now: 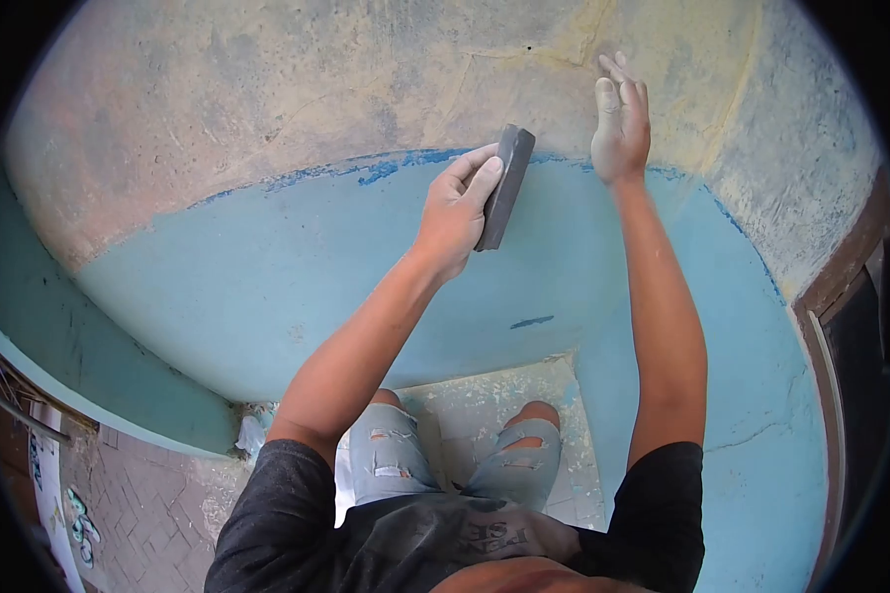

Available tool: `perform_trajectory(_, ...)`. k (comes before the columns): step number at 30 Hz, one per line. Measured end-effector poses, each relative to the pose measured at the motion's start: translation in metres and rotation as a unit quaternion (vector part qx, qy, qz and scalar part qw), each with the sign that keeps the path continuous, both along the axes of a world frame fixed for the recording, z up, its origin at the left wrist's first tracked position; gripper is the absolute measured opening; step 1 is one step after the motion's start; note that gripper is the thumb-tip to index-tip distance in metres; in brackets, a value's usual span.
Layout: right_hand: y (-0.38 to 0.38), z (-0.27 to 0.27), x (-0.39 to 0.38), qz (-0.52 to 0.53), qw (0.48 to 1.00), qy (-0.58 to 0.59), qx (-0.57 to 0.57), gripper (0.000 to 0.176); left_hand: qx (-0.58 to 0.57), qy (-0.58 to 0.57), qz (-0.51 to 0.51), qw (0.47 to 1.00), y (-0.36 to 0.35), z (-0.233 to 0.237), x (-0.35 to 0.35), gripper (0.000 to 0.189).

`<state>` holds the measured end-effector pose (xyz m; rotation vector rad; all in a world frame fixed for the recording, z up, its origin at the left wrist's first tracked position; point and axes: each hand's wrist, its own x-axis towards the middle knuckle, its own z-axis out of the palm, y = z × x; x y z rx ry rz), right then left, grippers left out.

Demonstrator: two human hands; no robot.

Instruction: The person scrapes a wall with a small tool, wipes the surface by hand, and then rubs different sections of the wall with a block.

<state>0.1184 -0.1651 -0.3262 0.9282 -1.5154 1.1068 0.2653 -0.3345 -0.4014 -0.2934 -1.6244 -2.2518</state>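
My left hand [459,212] grips a dark grey sanding block [505,188], with the thumb on its near face and the fingers behind it. The block is tilted and overlaps the line where the light blue paint [366,267] meets the bare, patchy upper wall [326,99]. Further right, my right hand [622,124] is raised by the upper wall with its fingers stretched out and nothing in it. Pale dust coats the fingers of both hands. Darker blue paint [405,163] runs in a ragged strip along the boundary.
Below me is a narrow paint-spattered floor [465,400] between my knees. A blue ledge [99,336] curves along the left, with brick paving [148,494] and a pair of sandals [82,524] beyond it. A brown frame [850,247] edges the wall on the right.
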Motion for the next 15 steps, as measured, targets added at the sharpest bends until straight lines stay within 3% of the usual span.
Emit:
perform_trajectory(4,-0.022,-0.098,0.075,0.207,0.946,-0.244,0.054,0.053,0.077,-0.031,-0.109,0.991,-0.003,-0.029,0.01,0.043)
perform_trajectory(6,-0.044,-0.118,0.107,0.363,0.872,-0.324,-0.052,0.058,0.13,-0.075,-0.141,0.979,0.009,-0.037,0.013,0.043)
perform_trajectory(8,-0.034,-0.11,0.108,0.413,0.813,-0.409,-0.044,0.058,0.08,-0.095,-0.117,0.985,0.009,-0.037,0.015,0.042)
perform_trajectory(10,-0.024,-0.096,0.103,0.365,0.825,-0.43,0.031,0.055,0.022,-0.058,-0.116,0.991,-0.002,-0.039,0.007,0.041)
perform_trajectory(11,-0.02,-0.087,0.101,0.364,0.828,-0.421,0.065,0.058,-0.031,-0.011,-0.076,0.997,-0.005,-0.035,0.005,0.041)
perform_trajectory(12,-0.02,-0.084,0.091,0.426,0.797,-0.42,0.082,0.061,-0.106,-0.036,-0.002,0.994,-0.01,-0.027,0.008,0.042)
perform_trajectory(13,0.025,-0.114,0.101,0.382,0.806,-0.452,0.006,0.061,-0.169,0.002,0.07,0.983,-0.015,-0.026,0.007,0.052)
perform_trajectory(14,0.087,-0.178,0.138,0.303,0.799,-0.511,-0.095,0.061,-0.258,0.048,0.145,0.954,-0.01,-0.024,0.013,0.057)
perform_trajectory(15,0.101,-0.197,0.159,0.274,0.789,-0.537,-0.118,0.061,-0.313,0.142,0.231,0.91,-0.039,-0.038,-0.007,0.06)
